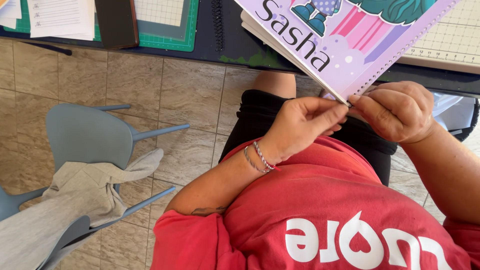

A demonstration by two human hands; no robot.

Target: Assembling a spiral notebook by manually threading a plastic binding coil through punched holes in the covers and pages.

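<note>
Where the two hands meet at the near corner of the booklet, the entry runs as follows.

Left hand (306,122): fingers pinched together on the corner of the punched edge; two thin bracelets (258,157) at the wrist.

Right hand (397,111): fingers curled, tips pressed to the same corner from the other side, just touching the left fingertips.

Booklet (345,37): lilac cover with a cartoon figure in teal and pink, a row of small holes along its right edge; a stack of white pages beneath the cover. It tilts down from the table edge towards the person's lap, its lower corner held between both hands.

Table (235,47): dark top, at the upper part of the view.

Green cutting mat (172,40): lies on the table, left of the booklet.

Black spiral coil (217,22): lies on the table just beside the green mat.

Dark phone (116,22): on the mat, next to lined white sheets (60,17).

Second gridded mat (450,42): at the right, partly under the booklet.

Blue-grey chair (87,137): stands on the tiled floor (190,95) to the left, a grey garment (65,205) draped over it.

Person's dress: red shirt (330,200), dark shorts (260,112).
</note>
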